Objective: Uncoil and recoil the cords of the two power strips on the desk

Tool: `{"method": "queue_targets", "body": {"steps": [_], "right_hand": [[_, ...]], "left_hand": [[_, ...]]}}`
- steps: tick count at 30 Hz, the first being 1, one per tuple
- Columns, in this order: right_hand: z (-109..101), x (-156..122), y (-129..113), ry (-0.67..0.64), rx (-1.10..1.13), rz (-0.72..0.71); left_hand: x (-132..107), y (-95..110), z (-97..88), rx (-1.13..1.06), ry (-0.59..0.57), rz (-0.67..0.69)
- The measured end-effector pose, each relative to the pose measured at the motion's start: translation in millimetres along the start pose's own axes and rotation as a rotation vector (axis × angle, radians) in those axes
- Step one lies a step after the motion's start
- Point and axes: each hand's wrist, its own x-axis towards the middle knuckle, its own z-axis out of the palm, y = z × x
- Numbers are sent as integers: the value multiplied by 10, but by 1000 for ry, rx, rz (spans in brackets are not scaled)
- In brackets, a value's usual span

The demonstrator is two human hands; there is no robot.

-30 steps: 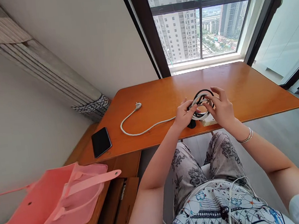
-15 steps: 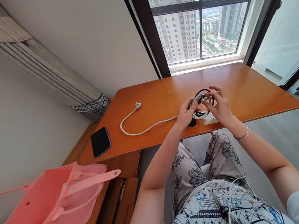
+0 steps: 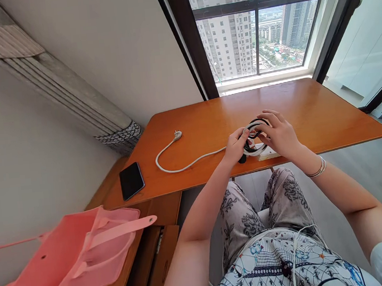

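A coil of black and white cables [image 3: 256, 151] is held just over the table's near edge. My left hand [image 3: 235, 147] is closed on the coil's left side, thumb on top. On the right side, my right hand [image 3: 279, 135] has its fingers bent over the coil, with the fingertips partly hidden. Under the coil lies a white block [image 3: 269, 153], perhaps a power strip, mostly covered. A small black piece [image 3: 243, 159] shows below my left hand. From behind that hand a white cord [image 3: 193, 163] curves left to a plug [image 3: 177, 136] on the table.
The wooden table [image 3: 324, 115] reaches to the window [image 3: 258, 40]. A black phone [image 3: 132, 181] lies at its left end. Lower left, a pink bag [image 3: 70, 260] with a strap stands on a wooden cabinet [image 3: 163, 264]. A gathered curtain [image 3: 70, 96] hangs at the left wall.
My right hand has turned and moved slightly left, its fingers now bending over the coil's top. The coil has tilted a little in my left hand. Cord and phone lie as before.
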Motion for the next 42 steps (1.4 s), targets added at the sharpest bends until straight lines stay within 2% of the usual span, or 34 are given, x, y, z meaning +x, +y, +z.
{"method": "queue_targets", "body": {"steps": [3, 7, 10, 14, 17, 24, 29, 35, 38, 42], "right_hand": [[-84, -6, -16, -96, -108, 82], [-130, 19, -7, -224, -195, 44], [-100, 9, 42, -150, -210, -70], [-33, -57, 108, 14, -137, -187], [-11, -93, 130, 69, -32, -208], [-18, -98, 266, 10, 87, -192], [-11, -46, 391, 60, 32, -95], [-48, 77, 380, 48, 44, -230], [-71, 128, 396, -2, -5, -206], [-84, 171, 443, -15, -81, -147]], "left_hand": [[-29, -39, 30, -29, -11, -37], [-52, -87, 66, -38, 29, -1], [-41, -96, 58, -13, 61, 42], [8, -54, 47, 39, -6, 60], [46, 5, 77, 39, -36, 31], [47, 55, 167, 36, -30, -5], [43, 10, 187, -25, -77, -20], [68, 106, 77, 96, -169, -25], [29, 167, 52, 199, -193, 39], [-84, 250, 123, 330, -109, 181]]}}
